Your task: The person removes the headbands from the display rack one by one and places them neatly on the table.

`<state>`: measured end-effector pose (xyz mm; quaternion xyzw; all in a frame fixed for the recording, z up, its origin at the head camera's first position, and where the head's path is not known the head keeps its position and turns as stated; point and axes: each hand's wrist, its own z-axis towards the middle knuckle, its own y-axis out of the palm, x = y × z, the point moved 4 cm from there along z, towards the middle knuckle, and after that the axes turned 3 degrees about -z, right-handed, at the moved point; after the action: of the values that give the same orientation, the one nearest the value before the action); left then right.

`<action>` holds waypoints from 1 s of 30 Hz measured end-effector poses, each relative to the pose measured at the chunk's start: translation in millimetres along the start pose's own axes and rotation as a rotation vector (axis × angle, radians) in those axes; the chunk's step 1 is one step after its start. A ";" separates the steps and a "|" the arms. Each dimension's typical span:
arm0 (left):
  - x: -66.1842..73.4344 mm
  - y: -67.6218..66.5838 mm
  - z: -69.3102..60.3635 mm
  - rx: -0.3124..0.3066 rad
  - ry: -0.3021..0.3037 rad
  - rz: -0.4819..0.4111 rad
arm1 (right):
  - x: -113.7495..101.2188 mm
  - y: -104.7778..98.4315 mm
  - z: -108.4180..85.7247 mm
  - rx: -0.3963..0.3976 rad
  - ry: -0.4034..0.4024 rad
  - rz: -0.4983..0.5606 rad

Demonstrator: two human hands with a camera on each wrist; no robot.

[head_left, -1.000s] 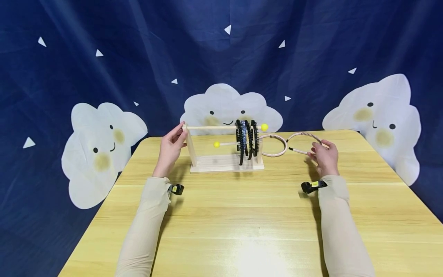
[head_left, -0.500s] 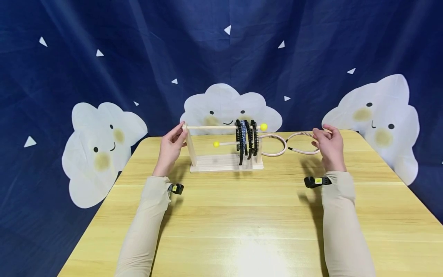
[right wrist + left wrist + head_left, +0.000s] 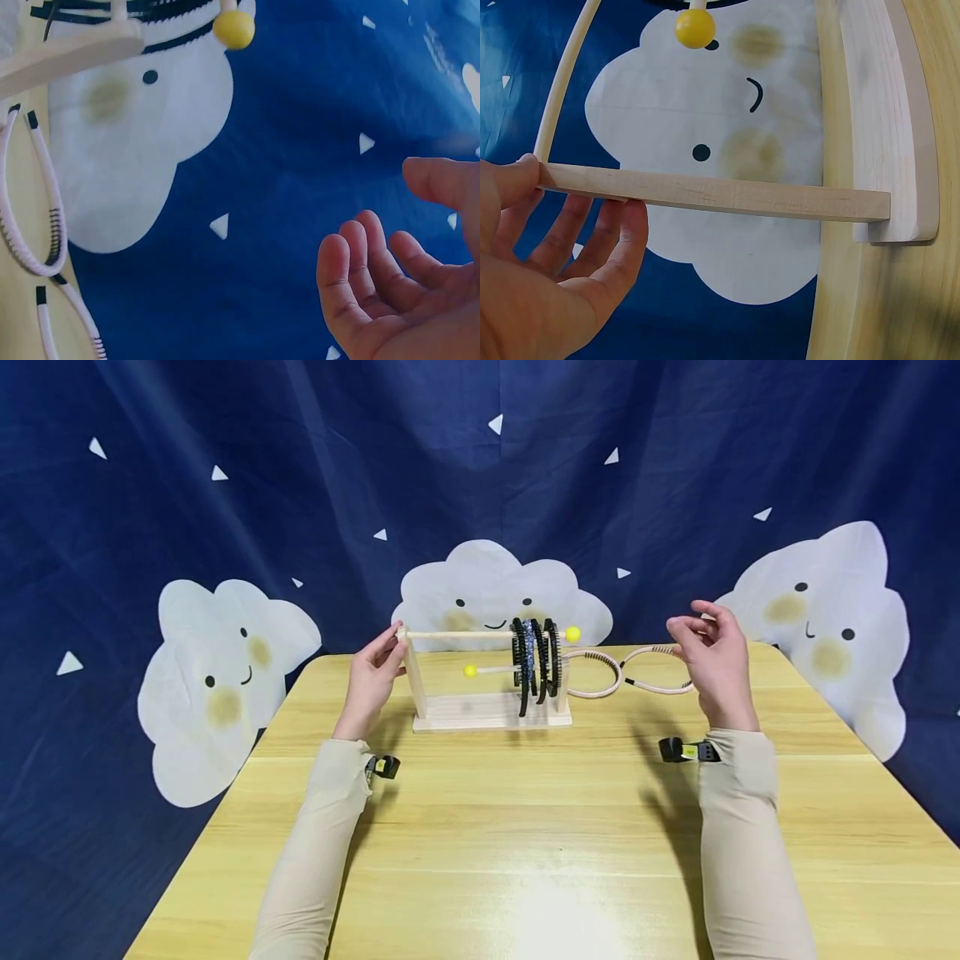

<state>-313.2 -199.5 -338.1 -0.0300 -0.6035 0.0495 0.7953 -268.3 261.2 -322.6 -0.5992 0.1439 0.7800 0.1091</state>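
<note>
A pale wooden stand (image 3: 491, 713) has two rods tipped with yellow balls. Several dark headbands (image 3: 522, 668), one with blue glitter, hang near the right end of its upper rod (image 3: 457, 635). The left hand (image 3: 371, 681) grips the top of the stand's left post; in the left wrist view, thumb and fingers lie about that post (image 3: 727, 196). Raised above the table at the right, the right hand (image 3: 720, 672) holds nothing, and the right wrist view shows its fingers (image 3: 335, 259) loosely bent and apart from the thumb.
Two pale pink headbands lie on the table (image 3: 465, 827) right of the stand, one (image 3: 597, 695) beside it and the other (image 3: 654, 689) partly behind the right hand. A dark blue curtain (image 3: 300, 460) with white clouds hangs behind the table.
The right hand has risen and moved slightly right, away from the farther pink headband, with its fingers spread more. The left hand keeps its place on the post.
</note>
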 end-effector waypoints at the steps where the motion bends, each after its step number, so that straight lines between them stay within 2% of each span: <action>1: -4.1 -0.8 2.7 0.002 0.003 -0.001 | -3.8 3.4 -1.9 -0.006 -0.018 -0.008; 4: -15.0 -2.8 9.5 0.009 0.017 0.008 | -13.5 15.4 -6.9 -0.027 -0.074 -0.063; 6: -19.9 -3.9 12.1 0.012 0.023 0.014 | -16.4 23.8 -9.8 -0.046 -0.103 -0.148; 11: -22.3 -4.3 12.4 0.010 0.033 0.013 | -16.9 47.7 -18.6 -0.109 -0.173 -0.377; 15: -23.1 -4.6 12.4 0.007 0.044 0.010 | -12.9 66.5 -24.8 -0.167 -0.212 -0.463; 23: -22.3 -4.3 11.4 0.005 0.045 0.006 | 1.6 90.8 -31.2 -0.259 -0.275 -0.525; 30: -18.6 -3.3 9.7 0.005 0.014 -0.007 | 11.3 105.5 -37.7 -0.303 -0.299 -0.557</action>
<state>-327.4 -205.0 -352.9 -0.0262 -0.5979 0.0478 0.7997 -273.3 149.2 -332.7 -0.5040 -0.1601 0.8118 0.2477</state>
